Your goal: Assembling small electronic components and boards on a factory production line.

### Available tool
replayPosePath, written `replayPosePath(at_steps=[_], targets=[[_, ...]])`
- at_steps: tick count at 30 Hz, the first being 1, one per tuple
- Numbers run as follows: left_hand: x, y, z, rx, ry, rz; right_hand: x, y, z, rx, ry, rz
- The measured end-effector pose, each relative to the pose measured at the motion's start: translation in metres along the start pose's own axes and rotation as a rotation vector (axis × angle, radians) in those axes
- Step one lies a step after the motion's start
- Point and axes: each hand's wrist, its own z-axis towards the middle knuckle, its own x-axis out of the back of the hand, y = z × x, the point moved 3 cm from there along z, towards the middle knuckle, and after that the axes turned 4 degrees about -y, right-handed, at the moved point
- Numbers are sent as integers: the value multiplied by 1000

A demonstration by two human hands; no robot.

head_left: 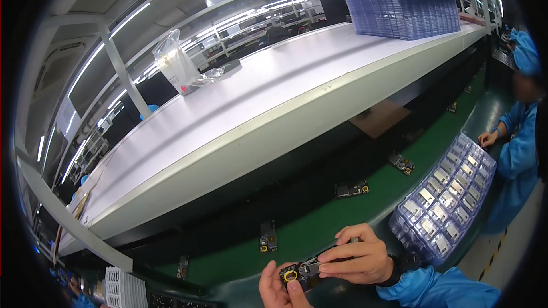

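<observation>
Both my hands are at a small black and silver circuit board (309, 268) with a yellow ring at its left end, low in the picture. My left hand (275, 290) pinches the end with the ring, thumb in front and fingers behind. My right hand (362, 258), coming from the right in a blue sleeve with a dark band at the wrist, is closed over the board's other end. Its fingers cover part of the board. A similar circuit board (268, 236) lies on the green belt (242, 265) just beyond my left hand.
More boards (351, 189) lie spaced along the belt. Right of my hand, a stack of clear blister trays (394, 229) carries rows of silver parts; a co-worker's hand (487, 139) touches its far end. Above the belt runs a white shelf (274, 77) with stacked plastic trays (399, 5) and a plastic bag (176, 63).
</observation>
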Motion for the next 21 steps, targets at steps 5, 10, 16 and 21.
replayPosePath(at_steps=[5,10,16,21], targets=[[2,-2,-5,8,-55,16,1,-4,-3,13,-13,-10],[2,-5,-6,-3,-34,10,-1,-2,-5,-8,-7,-9],[0,-4,-5,40,-6,49,-4,4,-8,-23,-12,5],[0,-6,-4,43,-10,98,-4,8,-9,-28,-20,24]])
